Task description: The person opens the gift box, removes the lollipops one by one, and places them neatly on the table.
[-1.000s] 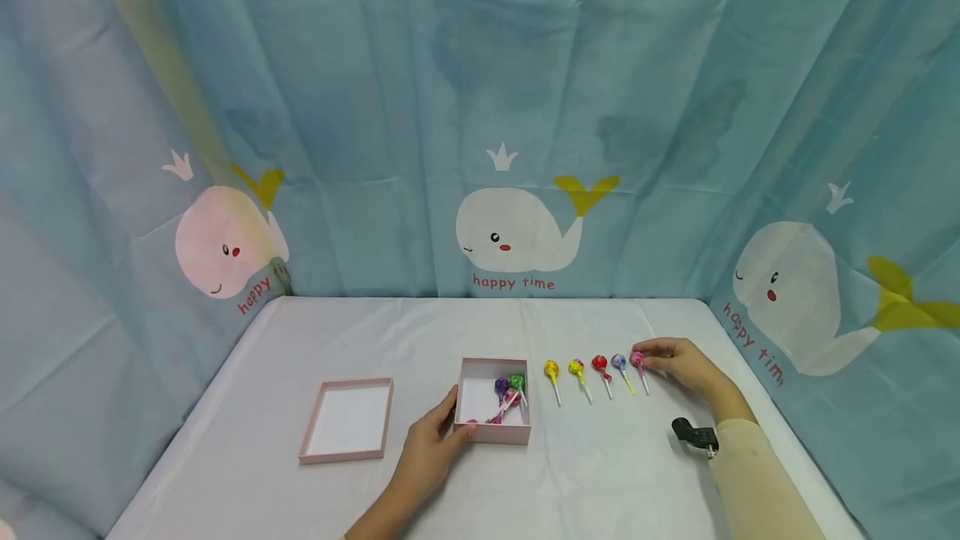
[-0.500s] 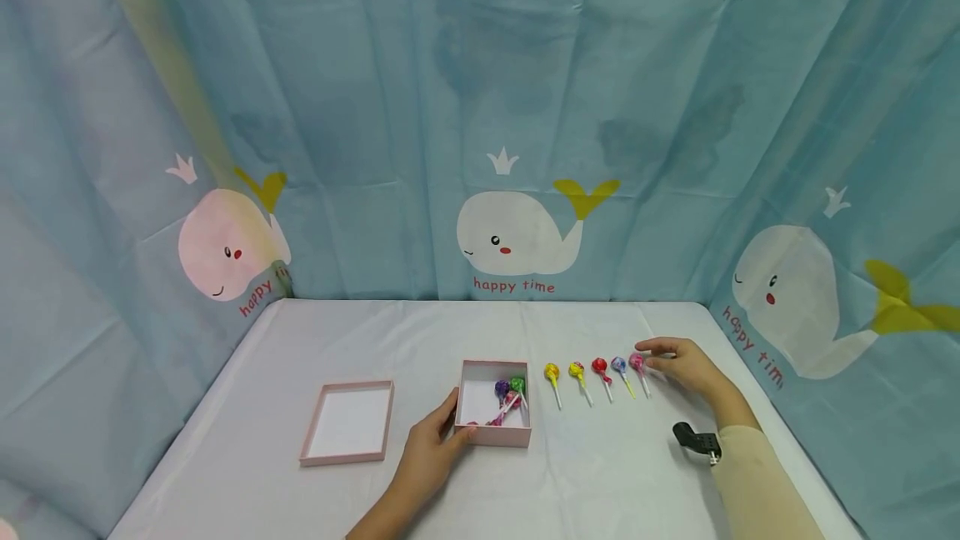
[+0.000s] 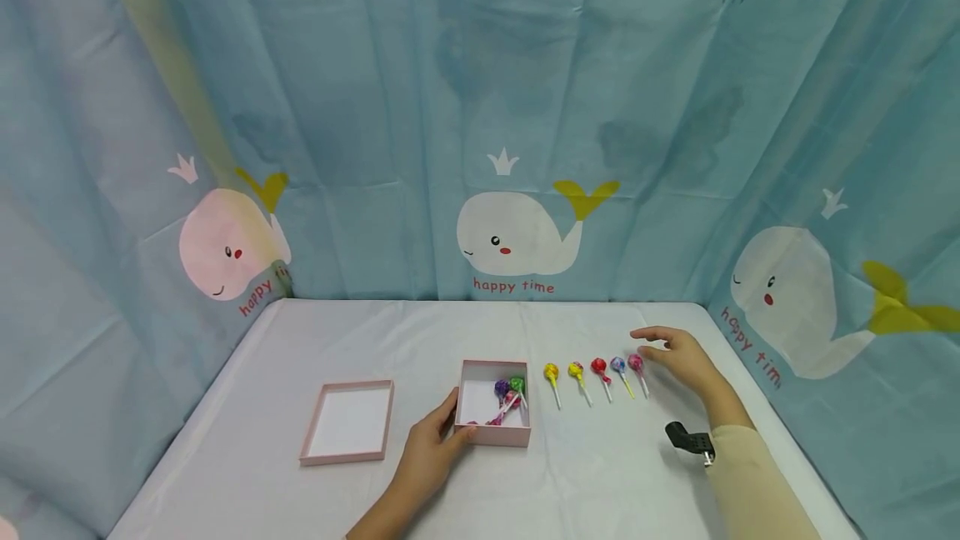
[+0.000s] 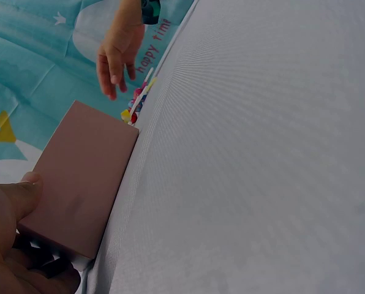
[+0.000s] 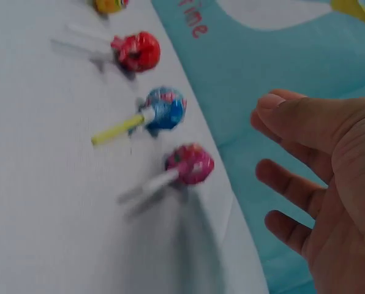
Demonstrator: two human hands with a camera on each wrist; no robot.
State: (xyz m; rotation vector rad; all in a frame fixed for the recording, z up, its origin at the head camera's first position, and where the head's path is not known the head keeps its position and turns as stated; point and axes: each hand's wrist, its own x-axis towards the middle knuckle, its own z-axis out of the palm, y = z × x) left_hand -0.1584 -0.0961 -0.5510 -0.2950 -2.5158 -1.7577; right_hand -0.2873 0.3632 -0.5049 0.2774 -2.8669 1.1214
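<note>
Head view, writing: the curtain behind the surface reads "happy time" under each whale and along its top.
Head view, your left hand: it holds the near left corner of the pink box, thumb up against the left wall, fingers curled at the corner. The box sits near the middle of the surface with several lollipops inside.
Head view, your right hand: fingers spread and relaxed, holding nothing, just beside the pink lollipop, the last of a row of five running toward the right edge.
Head view, lid: lies open side up, left of the box, apart from it.
Head view, change: a second ago your right fingers were on the pink lollipop's head; now they have lifted off and the lollipop lies alone on the surface.
Left wrist view: your thumb presses the box's side wall.
Right wrist view: your open right hand hangs clear of the pink lollipop; beside that lie the blue lollipop and the red lollipop. No readable wrapper text.
</note>
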